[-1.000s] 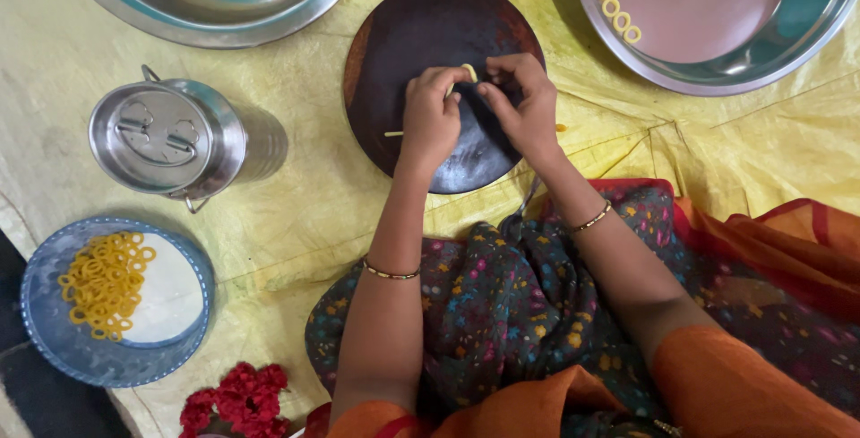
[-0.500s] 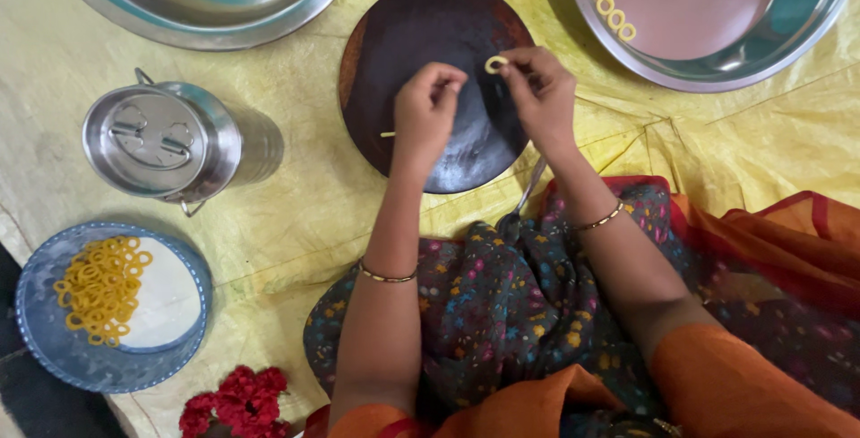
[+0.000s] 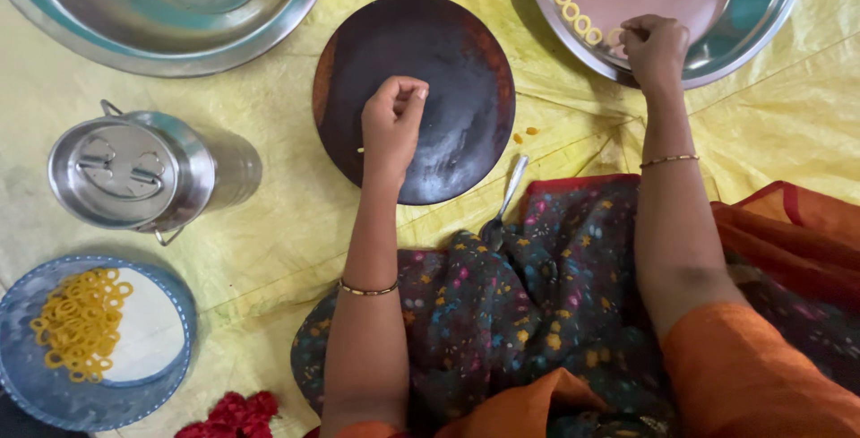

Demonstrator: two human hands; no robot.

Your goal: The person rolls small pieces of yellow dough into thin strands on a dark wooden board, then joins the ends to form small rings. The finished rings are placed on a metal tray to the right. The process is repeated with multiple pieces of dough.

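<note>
We count 2 hands at work, 1 dark round board (image 3: 448, 53), 2 wide steel trays, 1 lidded steel pot (image 3: 130, 169) and 1 blue plate (image 3: 36, 384).

Our right hand (image 3: 656, 48) is curled over the near rim of the steel tray (image 3: 761, 26) at upper right, its fingertips pinched together on the last dough ring (image 3: 616, 37) of a curved row along that rim. We can make out about 6 small yellow rings (image 3: 571, 4) in the row; the one under the fingers is mostly hidden.

Our left hand (image 3: 391, 124) hovers over the middle of the dark board, fingers folded loosely into the palm with thumb against forefinger; whether it holds any dough we cannot tell. The 2 hands are well apart, the board's right edge lying between them.

2 tiny yellow crumbs (image 3: 524, 134) lie on the yellow cloth (image 3: 269, 241) just beside the board. A metal spoon (image 3: 506, 201) rests below the board against the patterned lap cloth. The second steel tray (image 3: 161, 35), at upper left, carries 2 yellow dough pieces. The blue plate at lower left bears a heap of finished rings (image 3: 79, 322), too many to count, on a white sheet. Red flowers (image 3: 228, 416) sit at the bottom edge.
</note>
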